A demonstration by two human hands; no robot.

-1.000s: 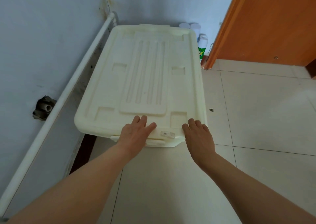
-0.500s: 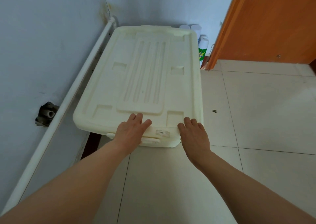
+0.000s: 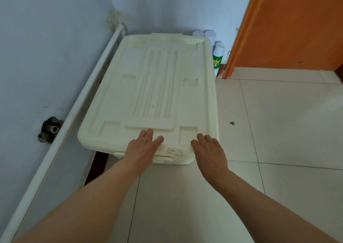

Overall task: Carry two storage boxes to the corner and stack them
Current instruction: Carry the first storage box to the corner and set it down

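Pipe [image 3: 87,86] along the wall at 10 o'clock hems the storage box [image 3: 154,94], which sits in the corner, reaching toward 12. Left hand [image 3: 142,150] lies flat, fingers spread, gripping nothing, on the lid's near edge; right hand [image 3: 208,149] likewise. Spray cans [image 3: 218,57] crowd at 1 o'clock; bare floor [image 3: 278,131] spreads toward 3.

No legible text on spray can [image 3: 217,60]
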